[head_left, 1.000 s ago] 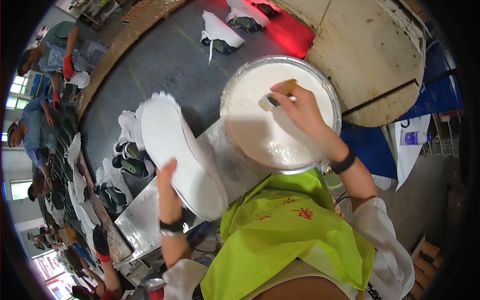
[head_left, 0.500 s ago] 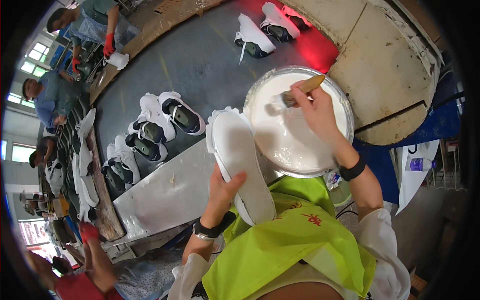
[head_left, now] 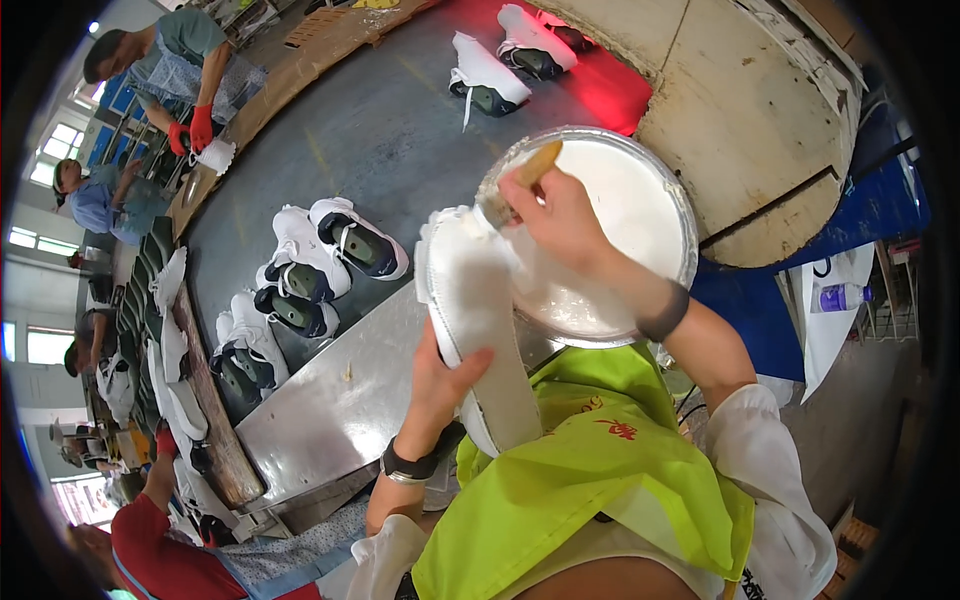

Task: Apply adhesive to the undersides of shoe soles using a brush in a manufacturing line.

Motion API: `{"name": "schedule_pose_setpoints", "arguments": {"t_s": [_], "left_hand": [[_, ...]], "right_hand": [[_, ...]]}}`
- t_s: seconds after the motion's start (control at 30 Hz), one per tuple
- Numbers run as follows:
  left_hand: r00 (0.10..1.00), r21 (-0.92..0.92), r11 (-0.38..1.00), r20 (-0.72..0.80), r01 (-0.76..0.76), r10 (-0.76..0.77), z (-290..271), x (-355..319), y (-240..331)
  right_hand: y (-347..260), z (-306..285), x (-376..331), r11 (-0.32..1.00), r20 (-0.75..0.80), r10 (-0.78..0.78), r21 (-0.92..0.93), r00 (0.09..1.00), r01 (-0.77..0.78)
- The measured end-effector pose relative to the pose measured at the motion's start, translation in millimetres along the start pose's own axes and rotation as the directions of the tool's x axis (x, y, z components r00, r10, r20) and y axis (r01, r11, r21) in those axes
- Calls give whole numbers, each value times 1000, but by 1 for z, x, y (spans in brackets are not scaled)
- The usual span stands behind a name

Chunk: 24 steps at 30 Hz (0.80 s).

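My left hand (head_left: pixel 437 385) grips a white shoe sole (head_left: pixel 478 320) from below, holding it lengthwise in front of my chest. My right hand (head_left: pixel 560 222) holds a brush with a tan wooden handle (head_left: pixel 525 172), its bristles touching the far end of the sole. Just behind the sole sits a round metal basin (head_left: pixel 672 185) filled with white glue. A dark band circles each wrist, and a lime-green apron (head_left: pixel 590 470) covers my front.
A dark conveyor belt (head_left: pixel 370 130) carries several white and dark shoes (head_left: pixel 335 245), with two more (head_left: pixel 500 60) farther along. A steel plate (head_left: pixel 340 400) lies below the sole. Other workers stand at the left, one wearing red gloves (head_left: pixel 195 125). A round wooden board (head_left: pixel 740 110) is at the right.
The brush left the glue basin and came down onto the far end of the sole. The sole swung right and closer to the basin in my left hand.
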<state>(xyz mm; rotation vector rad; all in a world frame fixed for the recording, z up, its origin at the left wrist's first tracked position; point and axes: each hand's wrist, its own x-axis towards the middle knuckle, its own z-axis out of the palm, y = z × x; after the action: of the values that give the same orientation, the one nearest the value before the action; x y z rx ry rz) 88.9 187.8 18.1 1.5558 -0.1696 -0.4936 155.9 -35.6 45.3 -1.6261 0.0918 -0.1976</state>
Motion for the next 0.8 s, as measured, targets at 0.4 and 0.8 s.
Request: {"name": "schedule_pose_setpoints", "arguments": {"t_s": [0.4, 0.8], "left_hand": [[994, -32, 994, -9, 105, -106, -10, 2, 20], [992, -45, 991, 34, 124, -122, 18, 20, 38]], "right_hand": [[19, -51, -21, 726, -118, -279, -675, 953, 129], [-12, -29, -23, 971, -250, -192, 93, 949, 221]]}}
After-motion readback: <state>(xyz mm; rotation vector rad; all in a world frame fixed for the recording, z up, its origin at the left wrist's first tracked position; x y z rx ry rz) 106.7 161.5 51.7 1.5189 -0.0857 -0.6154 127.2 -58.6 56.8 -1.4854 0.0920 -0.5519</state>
